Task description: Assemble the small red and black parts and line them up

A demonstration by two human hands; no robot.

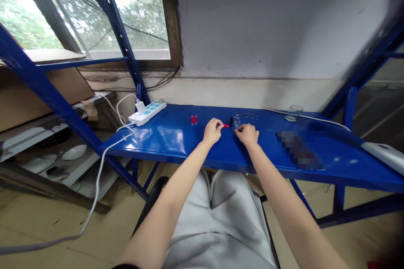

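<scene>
My left hand [213,131] is closed in a pinch on a small red cylinder [226,125], which points to the right just above the blue table. My right hand [248,134] reaches in from the other side, its fingertips pressed together beside some small clear pieces [237,124]. Whether one of these is between the fingers is too small to tell. Between the hands stands a small black piece [231,121]. Left of my left hand, two red cylinders [193,120] with paler lower ends sit side by side. Several tiny metallic bits [251,115] lie in a row behind my right hand.
A white power strip [148,112] with a plug and cable occupies the left end of the blue table [158,136]. A clear glass [293,112] is at the back right. Nearer, a blurred-out dark object [298,151] lies flat. A white object [385,155] sits far right.
</scene>
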